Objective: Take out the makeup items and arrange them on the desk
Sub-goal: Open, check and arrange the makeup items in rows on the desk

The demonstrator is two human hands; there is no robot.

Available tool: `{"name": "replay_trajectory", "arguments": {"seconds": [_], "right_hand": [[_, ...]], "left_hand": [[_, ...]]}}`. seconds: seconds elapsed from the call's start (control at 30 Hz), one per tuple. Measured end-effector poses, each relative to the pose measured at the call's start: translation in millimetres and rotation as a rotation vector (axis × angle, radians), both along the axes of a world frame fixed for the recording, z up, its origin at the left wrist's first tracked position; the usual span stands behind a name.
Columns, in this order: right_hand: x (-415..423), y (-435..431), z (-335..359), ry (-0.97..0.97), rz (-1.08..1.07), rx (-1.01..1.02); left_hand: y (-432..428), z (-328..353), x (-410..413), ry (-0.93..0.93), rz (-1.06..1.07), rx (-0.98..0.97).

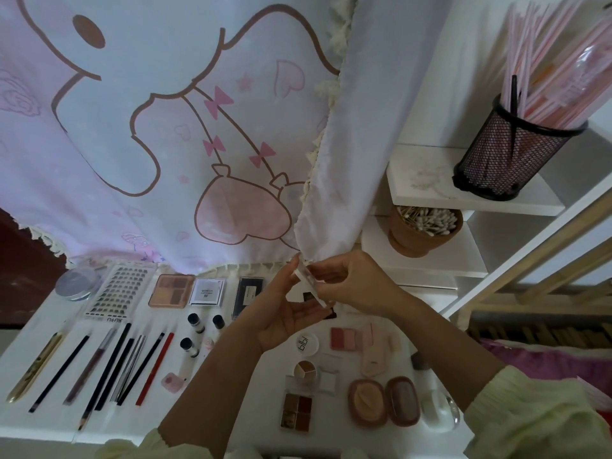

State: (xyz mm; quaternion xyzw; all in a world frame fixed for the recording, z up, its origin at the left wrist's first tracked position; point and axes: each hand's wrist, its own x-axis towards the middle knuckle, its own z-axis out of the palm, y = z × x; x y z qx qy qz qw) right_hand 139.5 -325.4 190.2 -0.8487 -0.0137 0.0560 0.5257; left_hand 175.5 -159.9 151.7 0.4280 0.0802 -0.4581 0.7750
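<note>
Both hands are raised over the middle of the white desk [43,329], holding a small clear flat case [309,284] tilted on edge. My left hand [286,313] cups it from below and its fingertips pinch the upper end. My right hand [351,283] pinches its right side. A dark part shows under the case. Makeup lies in rows on the desk: a peach eyeshadow palette [171,289], a lash tray [121,289], several pencils and brushes [109,366], small bottles [195,323], a pink blush [344,338] and an open oval compact [384,402].
A cartoon-print curtain [165,127] hangs behind the desk. On white shelves [427,187] at the right stand a black mesh cup [510,154] of pink straws and a brown pot of cotton swabs [424,226]. A round silver tin [77,283] sits at back left.
</note>
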Motion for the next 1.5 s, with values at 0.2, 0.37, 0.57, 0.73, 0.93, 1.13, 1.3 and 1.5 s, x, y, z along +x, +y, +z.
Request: {"name": "replay_trajectory", "arguments": {"seconds": [0.2, 0.37, 0.57, 0.73, 0.93, 1.13, 1.3, 1.5], "right_hand": [[18.0, 0.0, 15.7, -0.080, 0.028, -0.116], [41.4, -0.5, 20.1, -0.208, -0.140, -0.304], [60.6, 6.3, 3.8, -0.140, -0.269, -0.483], [75.5, 8.4, -13.8, 0.039, -0.323, -0.155], [79.0, 9.3, -46.1, 0.134, -0.353, -0.115], [80.2, 18.8, -91.5, 0.183, -0.274, -0.268], [85.0, 23.1, -122.3, 0.240, -0.221, -0.325], [96.5, 24.1, -142.8, 0.286, -0.214, -0.340]], "left_hand": [[6.3, 15.9, 28.8, -0.120, -0.039, 0.070], [14.8, 35.2, 45.1, -0.099, -0.043, 0.067], [23.4, 28.8, 48.8, 0.000, -0.039, 0.038], [21.6, -4.0, 42.9, 0.099, 0.039, 0.047], [8.6, -51.8, 29.1, 0.234, 0.225, 0.106], [2.8, -95.4, 21.1, 0.331, 0.427, 0.262], [-1.6, -116.4, 20.3, 0.300, 0.499, 0.457], [-6.9, -121.4, 19.8, 0.373, 0.571, 0.500]]}}
